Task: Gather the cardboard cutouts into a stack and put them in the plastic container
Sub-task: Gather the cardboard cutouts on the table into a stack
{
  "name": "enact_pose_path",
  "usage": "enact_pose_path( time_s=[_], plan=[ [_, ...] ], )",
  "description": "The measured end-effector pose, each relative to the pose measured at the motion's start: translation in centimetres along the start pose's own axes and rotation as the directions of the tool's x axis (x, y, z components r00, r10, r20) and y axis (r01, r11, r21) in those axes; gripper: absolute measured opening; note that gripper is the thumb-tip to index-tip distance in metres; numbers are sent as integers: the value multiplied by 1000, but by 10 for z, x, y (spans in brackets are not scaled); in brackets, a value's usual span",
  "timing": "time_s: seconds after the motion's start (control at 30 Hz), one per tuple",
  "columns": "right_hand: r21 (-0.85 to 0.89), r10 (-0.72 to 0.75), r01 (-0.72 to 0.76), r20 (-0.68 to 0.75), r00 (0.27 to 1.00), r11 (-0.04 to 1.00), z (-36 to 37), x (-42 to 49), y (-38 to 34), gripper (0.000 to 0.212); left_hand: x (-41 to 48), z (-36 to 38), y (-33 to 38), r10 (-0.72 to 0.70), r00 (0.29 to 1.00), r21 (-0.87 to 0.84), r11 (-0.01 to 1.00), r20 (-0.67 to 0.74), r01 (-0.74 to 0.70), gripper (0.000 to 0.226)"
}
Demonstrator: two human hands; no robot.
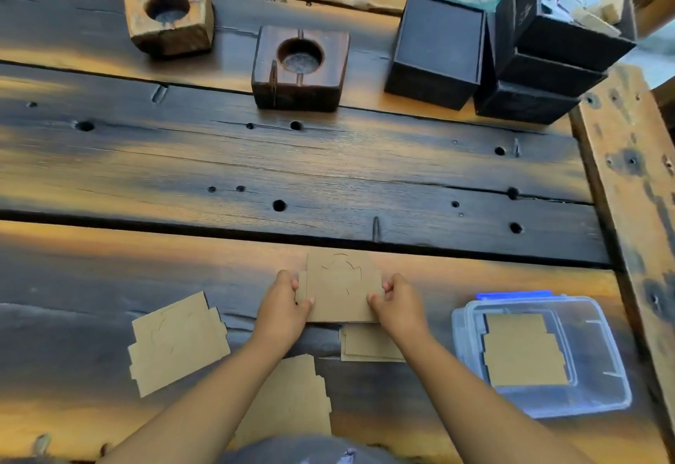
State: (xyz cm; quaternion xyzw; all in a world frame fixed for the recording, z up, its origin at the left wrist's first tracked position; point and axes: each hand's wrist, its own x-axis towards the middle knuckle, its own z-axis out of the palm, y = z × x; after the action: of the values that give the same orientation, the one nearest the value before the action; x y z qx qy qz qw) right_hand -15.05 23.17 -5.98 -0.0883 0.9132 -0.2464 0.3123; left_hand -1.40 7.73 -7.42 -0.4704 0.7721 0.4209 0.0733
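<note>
So the whole frame is this big scorched, orange-and-black plank table [328, 171] full of bolt holes. Along the top edge sit some dark square boxes [436, 48] on the right and two chunky wooden blocks with round holes [300, 67] toward the upper left and centre.

Lower right is the clear plastic container with a blue clip [540, 352], lid off, and it already has one tan cardboard cutout [524, 348] lying flat inside.

Bottom centre, the left hand [283, 308] and right hand [396, 304] are both pinching the sides of a small brown cardboard stack [338, 290], squaring it up just above the table.

Still loose: a pile at lower left [177, 343], one under the forearms [288, 398], and another just below the held stack [369, 344]. I'd say roughly a third done, plenty left to gather.
</note>
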Motion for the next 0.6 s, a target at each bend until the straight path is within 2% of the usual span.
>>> enact_pose_path(
  time_s=[0.13,0.33,0.5,0.6],
  plan=[
    [-7,61,-61,-47,997,998,-7,-24,35,17,-26,23,5,21,999,34,999,34,-22,28],
    [13,79,-78,-115,990,997,-23,-38,67,12,-46,51,16,52,995,36,998,89,-55,21],
    [-29,59,-63,-130,990,998,-28,-41,79,15,-55,63,24,61,993,35,997,99,-65,18],
    [-67,66,-75,-128,990,995,-28,-43,81,26,-56,67,27,79,991,51,995,109,-85,19]
  ],
)
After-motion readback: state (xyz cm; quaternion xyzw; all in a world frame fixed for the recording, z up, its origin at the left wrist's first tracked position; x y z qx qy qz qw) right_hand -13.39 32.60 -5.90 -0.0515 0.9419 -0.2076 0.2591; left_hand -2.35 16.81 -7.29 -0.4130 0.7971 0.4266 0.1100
